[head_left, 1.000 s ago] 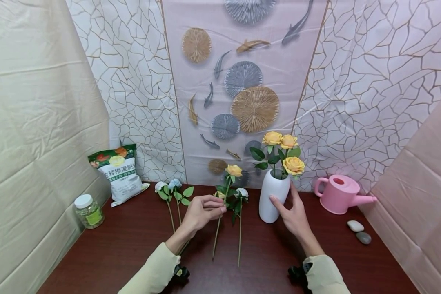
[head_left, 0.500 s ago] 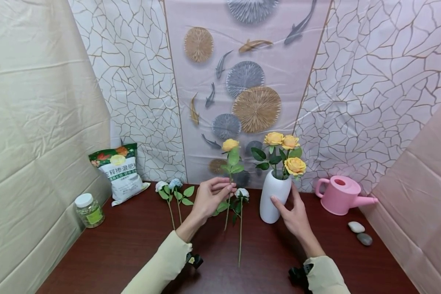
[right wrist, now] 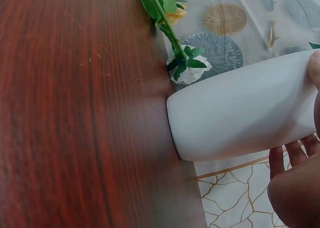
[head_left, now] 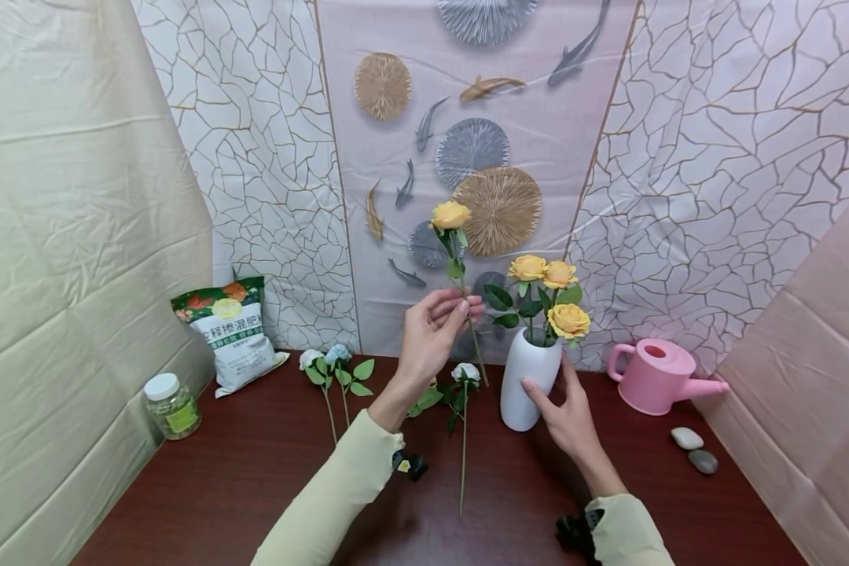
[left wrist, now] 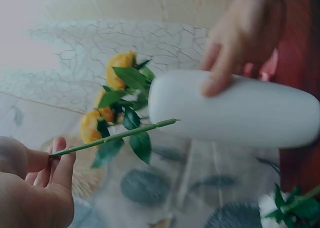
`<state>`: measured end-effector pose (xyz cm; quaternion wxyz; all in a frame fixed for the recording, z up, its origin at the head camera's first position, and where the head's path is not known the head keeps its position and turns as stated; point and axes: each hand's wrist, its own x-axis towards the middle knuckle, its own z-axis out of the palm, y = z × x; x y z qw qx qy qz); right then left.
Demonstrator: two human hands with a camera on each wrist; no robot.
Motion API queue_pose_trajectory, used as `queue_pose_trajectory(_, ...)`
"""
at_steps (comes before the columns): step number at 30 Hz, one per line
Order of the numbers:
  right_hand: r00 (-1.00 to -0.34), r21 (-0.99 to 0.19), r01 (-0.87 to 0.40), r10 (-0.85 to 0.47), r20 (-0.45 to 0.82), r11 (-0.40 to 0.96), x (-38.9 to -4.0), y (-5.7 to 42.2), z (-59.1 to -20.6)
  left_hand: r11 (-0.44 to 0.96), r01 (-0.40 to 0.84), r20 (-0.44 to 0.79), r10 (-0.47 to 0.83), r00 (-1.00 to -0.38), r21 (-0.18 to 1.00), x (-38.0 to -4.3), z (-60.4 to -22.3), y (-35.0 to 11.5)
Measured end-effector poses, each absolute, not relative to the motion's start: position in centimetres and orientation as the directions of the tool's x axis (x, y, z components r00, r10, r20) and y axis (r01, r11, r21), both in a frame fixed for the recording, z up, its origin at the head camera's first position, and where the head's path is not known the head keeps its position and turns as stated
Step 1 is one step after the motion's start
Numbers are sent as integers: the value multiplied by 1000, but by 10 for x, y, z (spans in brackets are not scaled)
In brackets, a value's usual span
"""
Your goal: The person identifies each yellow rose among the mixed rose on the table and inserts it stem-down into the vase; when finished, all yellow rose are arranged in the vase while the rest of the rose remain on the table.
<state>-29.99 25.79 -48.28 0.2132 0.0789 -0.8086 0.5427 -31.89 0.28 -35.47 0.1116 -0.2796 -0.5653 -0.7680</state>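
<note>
My left hand [head_left: 431,334] pinches the green stem of a yellow rose [head_left: 451,215] between thumb and fingers, its bloom up and its stem leaning. The bare lower end of this stem [left wrist: 120,135] points toward the vase and overlaps it in the left wrist view. A white vase [head_left: 527,385] stands on the table, gripped from its right side by my right hand [head_left: 567,413]. Three yellow roses [head_left: 567,320] with dark green leaves rise from its mouth. In the right wrist view, the vase's base [right wrist: 182,123] meets the tabletop.
A white rose [head_left: 465,373] lies left of the vase, beside a leafy stem [head_left: 427,399] partly behind my left arm. Farther left are a white rose [head_left: 310,359] and blue rose [head_left: 337,354], a fertilizer bag [head_left: 237,338] and jar [head_left: 172,409]. A pink watering can [head_left: 654,377] and stones [head_left: 703,461] stand right.
My left hand has lifted the yellow rose off the table and carried it up and right toward the vase. My right hand keeps its hold on the vase.
</note>
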Motion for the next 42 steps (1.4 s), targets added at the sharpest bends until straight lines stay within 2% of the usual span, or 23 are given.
queue_pose_trajectory(15,-898,-837,-357,95,430,414,-300,258,-482,-576,503,584,-54,-810,644,-324,-323,40)
queue_pose_trajectory(21,-896,-841,-359,104,432,405,-300,258,-483,-496,556,605,-75,-793,667,-329,-326,51)
queue_pose_trajectory(36,-892,-844,-368,108,439,391,-301,257,-483,-390,579,605,-65,-793,716,-325,-351,74)
queue_pose_trajectory(42,-890,-842,-375,103,444,388,-302,257,-484,-254,614,623,-54,-780,747,-325,-363,81)
